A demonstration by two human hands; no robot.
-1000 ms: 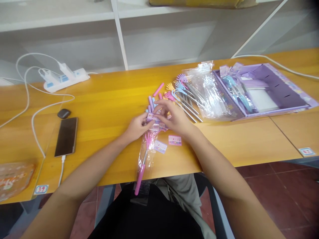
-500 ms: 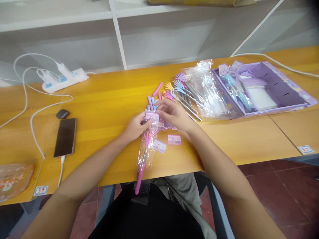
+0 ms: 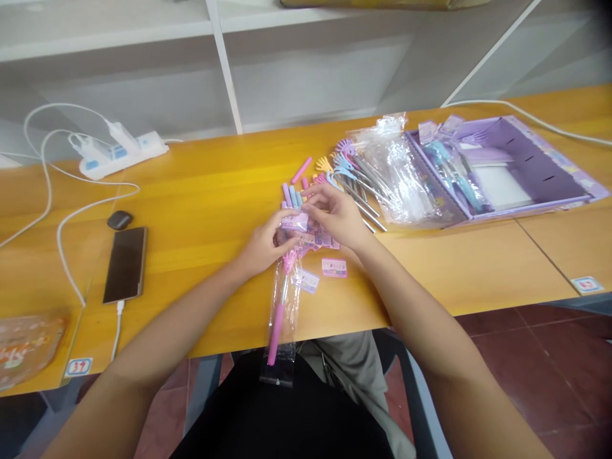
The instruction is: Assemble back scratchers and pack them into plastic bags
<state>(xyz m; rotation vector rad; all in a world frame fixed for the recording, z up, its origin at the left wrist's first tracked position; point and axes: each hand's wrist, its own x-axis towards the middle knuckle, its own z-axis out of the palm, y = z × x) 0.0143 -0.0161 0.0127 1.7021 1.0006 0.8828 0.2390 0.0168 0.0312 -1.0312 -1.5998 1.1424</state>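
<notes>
A pink back scratcher lies in a clear plastic bag that hangs over the table's front edge toward my lap. My left hand is closed on the bag's top end, thumb below and fingers above. A pink-and-purple header card shows at that end, tilted. My right hand pinches at the right end of the card; its fingertips partly hide what they grip. More printed cards lie on the table just below and beside my hands. Behind them are several pink, purple and blue handles.
Loose back scratchers with metal rods lie behind my right hand, against a pile of clear bags. A purple box with bagged scratchers stands at right. To the left are a phone, an earbud case and a power strip.
The bagged back scratcher has shifted a little right and up. Its header card has tilted and now looks flatter, and the fingers of my left hand have moved over its top edge.
</notes>
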